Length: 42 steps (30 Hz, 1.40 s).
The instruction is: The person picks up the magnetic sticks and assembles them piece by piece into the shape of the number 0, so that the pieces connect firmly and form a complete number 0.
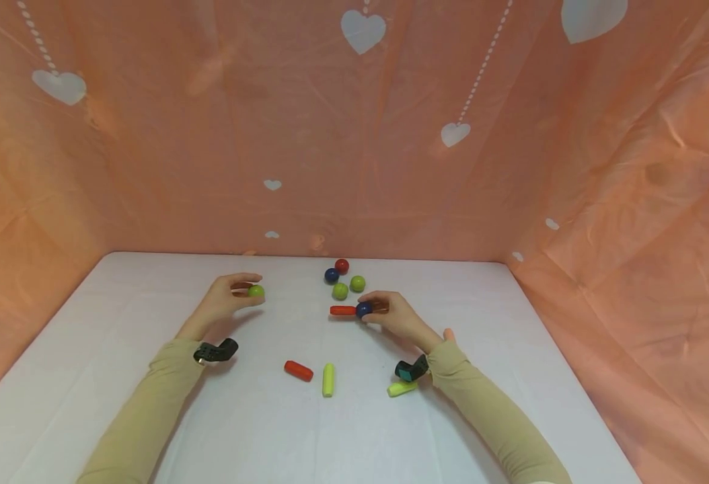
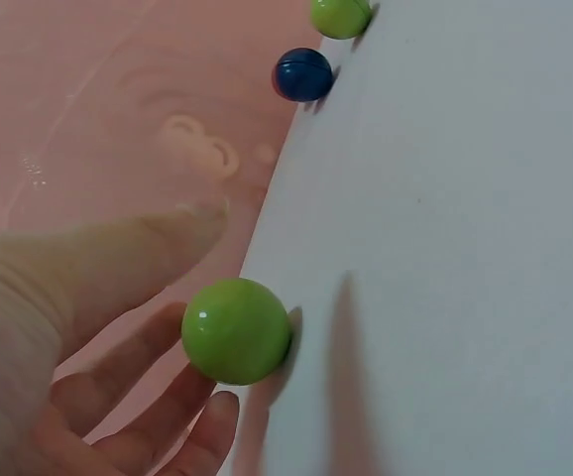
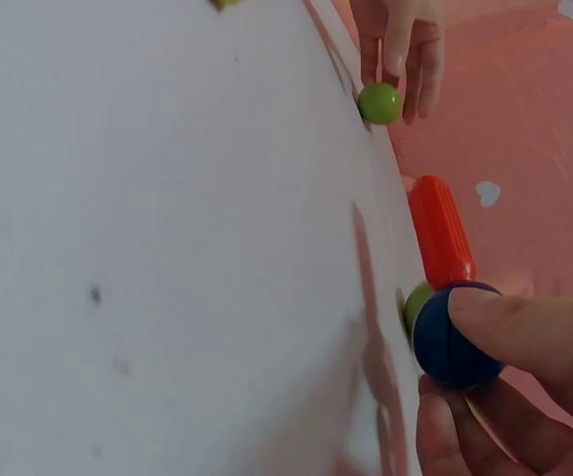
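- The left grip [image 1: 224, 296] is spread about a green ball [image 1: 256, 291]; in the left wrist view the thumb stands apart from it and fingers lie alongside and behind, so their exact contact is hard to make out.
- That ball is left of the group on the white bench [image 1: 233, 430], close to the far edge.
- The right grip [image 1: 399, 316] pinches a blue ball [image 1: 364, 310] between thumb and fingers, which cover part of it.
- A ridged red rod [image 1: 343, 310] points left from this ball; the ball hides its near end in the right wrist view, so I cannot tell how they join.
- Just beyond sit a red ball [image 1: 342, 266], a second blue ball [image 1: 331, 275] and two green balls [image 1: 340, 291]; in the right wrist view one green ball is mostly hidden behind the held blue one.
- Nearer the person lie another red rod [image 1: 299, 371] and an upright-pointing yellow rod [image 1: 328, 380].
- A second yellow rod [image 1: 401, 389] is partly covered by the right wrist device [image 1: 412, 369].
- Both sleeves [image 1: 136, 417] are cut off at the bottom edge.
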{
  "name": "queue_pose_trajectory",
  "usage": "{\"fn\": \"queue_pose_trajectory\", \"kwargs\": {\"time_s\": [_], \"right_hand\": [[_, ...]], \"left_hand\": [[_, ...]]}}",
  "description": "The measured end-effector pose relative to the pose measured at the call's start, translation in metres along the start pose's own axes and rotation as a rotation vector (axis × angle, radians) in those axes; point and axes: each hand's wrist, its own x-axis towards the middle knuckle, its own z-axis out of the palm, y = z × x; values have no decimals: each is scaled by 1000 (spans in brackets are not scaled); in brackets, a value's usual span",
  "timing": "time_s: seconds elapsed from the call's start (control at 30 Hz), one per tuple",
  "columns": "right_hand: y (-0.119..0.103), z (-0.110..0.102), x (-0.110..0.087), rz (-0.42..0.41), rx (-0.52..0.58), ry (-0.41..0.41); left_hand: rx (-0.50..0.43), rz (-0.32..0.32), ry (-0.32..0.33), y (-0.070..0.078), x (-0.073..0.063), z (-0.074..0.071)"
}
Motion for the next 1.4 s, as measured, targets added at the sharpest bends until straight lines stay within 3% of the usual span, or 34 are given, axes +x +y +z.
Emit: {"fn": "queue_pose_trajectory", "kwargs": {"time_s": [0.2,0.33,0.5,0.77,0.97,1.17,1.4], "right_hand": [[-11,5,-5,9,52,-14],[-3,10,-5,6,56,-17],[4,7,-6,24,35,-5],[13,-4,-7,44,35,8],[16,-10,-7,35,40,2],[15,-12,-6,44,48,-7],[12,-9,-6,41,48,-16]], "left_hand": [[39,20,15,-3,1,5],[69,31,18,-3,1,10],[87,32,-22,3,1,20],[96,6,-120,16,1,48],[30,-40,-188,30,4,73],[7,-4,-211,39,10,93],[10,31,-211,45,15,105]]}}
